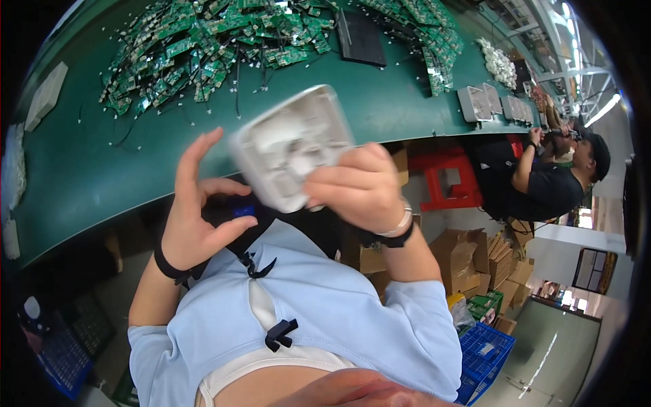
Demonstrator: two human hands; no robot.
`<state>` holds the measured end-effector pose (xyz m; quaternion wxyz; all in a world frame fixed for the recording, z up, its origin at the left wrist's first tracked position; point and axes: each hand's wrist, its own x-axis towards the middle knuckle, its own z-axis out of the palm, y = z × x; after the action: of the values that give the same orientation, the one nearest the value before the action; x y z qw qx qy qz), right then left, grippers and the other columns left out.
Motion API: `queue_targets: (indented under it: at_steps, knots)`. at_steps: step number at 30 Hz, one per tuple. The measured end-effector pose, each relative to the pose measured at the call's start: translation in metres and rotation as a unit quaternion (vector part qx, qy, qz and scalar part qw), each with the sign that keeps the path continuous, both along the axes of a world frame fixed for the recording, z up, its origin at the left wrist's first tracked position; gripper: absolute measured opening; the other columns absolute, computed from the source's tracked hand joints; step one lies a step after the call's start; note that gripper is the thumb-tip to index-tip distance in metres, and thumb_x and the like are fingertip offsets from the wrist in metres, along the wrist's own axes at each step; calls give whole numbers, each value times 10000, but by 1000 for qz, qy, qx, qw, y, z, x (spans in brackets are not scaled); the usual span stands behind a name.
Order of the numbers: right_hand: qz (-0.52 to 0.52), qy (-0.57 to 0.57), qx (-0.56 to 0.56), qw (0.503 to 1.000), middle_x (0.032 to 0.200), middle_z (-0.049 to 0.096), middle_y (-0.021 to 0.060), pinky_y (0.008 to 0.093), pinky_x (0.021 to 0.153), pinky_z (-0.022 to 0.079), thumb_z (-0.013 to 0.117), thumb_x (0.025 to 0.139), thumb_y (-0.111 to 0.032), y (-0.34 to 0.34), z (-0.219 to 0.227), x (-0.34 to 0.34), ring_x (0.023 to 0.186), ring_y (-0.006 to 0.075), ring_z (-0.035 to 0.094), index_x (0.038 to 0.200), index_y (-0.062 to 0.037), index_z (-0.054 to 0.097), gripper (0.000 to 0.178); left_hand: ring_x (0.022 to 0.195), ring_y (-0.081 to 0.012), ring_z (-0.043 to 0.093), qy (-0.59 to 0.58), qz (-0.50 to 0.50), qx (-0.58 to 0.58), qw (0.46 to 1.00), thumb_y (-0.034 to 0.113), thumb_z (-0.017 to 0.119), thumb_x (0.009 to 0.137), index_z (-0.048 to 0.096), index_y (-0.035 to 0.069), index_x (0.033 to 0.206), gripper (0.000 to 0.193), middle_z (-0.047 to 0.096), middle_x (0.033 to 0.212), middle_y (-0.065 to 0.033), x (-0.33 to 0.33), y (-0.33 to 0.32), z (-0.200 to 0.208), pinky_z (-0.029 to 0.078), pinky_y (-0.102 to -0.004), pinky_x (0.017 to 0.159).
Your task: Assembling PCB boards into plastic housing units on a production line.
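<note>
My right hand [363, 184] grips a white plastic housing [298, 152] by its lower right side and holds it tilted above the table's near edge. The housing is blurred, with its hollow, ribbed inside showing. Just left of it, my left hand [196, 210] holds nothing; its thumb and fingers are spread apart. Beyond both hands, a large heap of green circuit boards [196, 47] with thin dark wires lies on the green table [169, 159]. A black flat tray [359, 39] sits beside the heap.
More circuit boards [437, 57] lie farther right, near white small parts [497, 60] and white housings [475, 104]. A white housing [46, 96] rests at the far left. A co-worker [559, 169] sits at the right by a red stool [444, 180]. Cardboard boxes [461, 258] and a blue crate [485, 353] stand on the floor.
</note>
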<state>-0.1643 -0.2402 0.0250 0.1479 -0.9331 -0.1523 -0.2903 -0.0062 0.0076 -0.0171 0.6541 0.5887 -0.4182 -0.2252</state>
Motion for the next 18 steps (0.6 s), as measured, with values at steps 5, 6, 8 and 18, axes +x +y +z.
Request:
queue_targets:
  at_steps: [5, 6, 8, 18]
  knots:
    - [-187, 55, 8, 981, 973, 767, 74, 323, 706, 554, 747, 799, -7, -96, 11, -80, 788, 236, 723, 970, -42, 762, 176, 1064, -199, 665, -51, -3, 71, 996, 28, 828, 774, 176, 72, 1631, 1078, 415, 1558, -198, 11, 15, -1, 525, -351, 955]
    - [-229, 68, -5, 971, 977, 766, 99, 328, 727, 573, 722, 824, 17, -114, 11, -94, 804, 257, 734, 991, -18, 755, 173, 1047, -190, 659, -38, 9, 90, 995, 27, 807, 781, 188, 76, 1632, 1054, 416, 1560, -194, 14, 20, -3, 515, -341, 956]
    - [-264, 73, -8, 962, 983, 764, 107, 322, 734, 574, 722, 854, -7, -148, 8, -114, 807, 257, 734, 1009, -19, 755, 159, 1031, -180, 653, -27, 23, 107, 994, 27, 786, 787, 200, 81, 1633, 1030, 417, 1562, -190, 19, 28, -3, 505, -330, 958]
    - [-383, 169, 5, 908, 1045, 765, 118, 314, 710, 574, 708, 943, -96, -250, -6, -149, 829, 237, 746, 1056, -42, 760, 135, 1018, -161, 643, -17, 101, 109, 989, -5, 713, 820, 279, 74, 1615, 909, 465, 1523, -163, 32, 46, 3, 496, -328, 959]
